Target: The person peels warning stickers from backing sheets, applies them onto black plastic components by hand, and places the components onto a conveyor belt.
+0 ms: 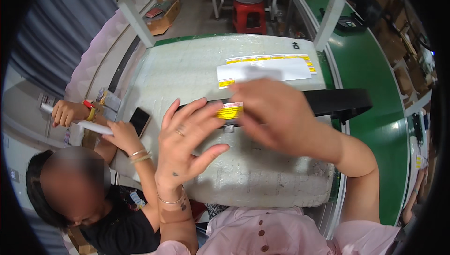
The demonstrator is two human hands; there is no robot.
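A long black part (335, 101) with a raised, bent right end lies across the worktable under my hands. On it sits a yellow warning label (229, 110) with a red-and-white top band. My left hand (185, 135) has its fingers stretched out and apart, with fingertips over the black part and the label's left edge; the thumb points right. My right hand (279, 114) is bent over the part at the label's right side. Motion smears its fingers, so their grip does not show. A small silvery tab (228, 128) shows just below the label.
Beyond the part lie white label sheets (262, 71) with yellow labels along their edges. A phone (139, 120) rests at the table's left edge, beside a co-worker's hands (123, 135) with a white strip. A green conveyor (365, 67) runs along the right; a red stool (249, 17) stands far back.
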